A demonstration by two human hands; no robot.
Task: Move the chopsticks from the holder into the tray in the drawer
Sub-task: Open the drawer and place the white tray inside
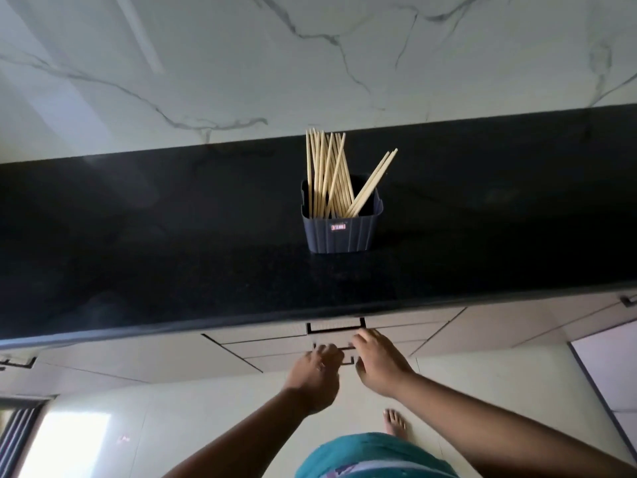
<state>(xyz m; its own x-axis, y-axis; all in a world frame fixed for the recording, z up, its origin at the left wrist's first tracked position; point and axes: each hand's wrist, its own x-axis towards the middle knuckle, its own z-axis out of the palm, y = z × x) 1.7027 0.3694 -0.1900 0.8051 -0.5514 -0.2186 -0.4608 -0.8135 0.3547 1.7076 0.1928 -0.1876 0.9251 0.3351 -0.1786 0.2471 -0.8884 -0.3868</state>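
Observation:
Several pale wooden chopsticks [329, 174] stand upright in a dark blue ribbed holder [339, 234] on the black countertop [172, 236]. Two of them lean to the right. Below the counter edge is a stack of shut beige drawers [275, 346] with black bar handles. My left hand [315, 377] has its fingers curled around the middle drawer handle [346, 348]. My right hand [377, 363] lies over the right end of that handle with its fingers bent; its grip is hidden. No tray is in view.
A white marble wall [310, 56] rises behind the counter. Further cabinet handles show at the far left [17, 362] and far right [629, 300]. Below are a pale tiled floor, my bare foot [394, 422] and teal clothing [372, 457].

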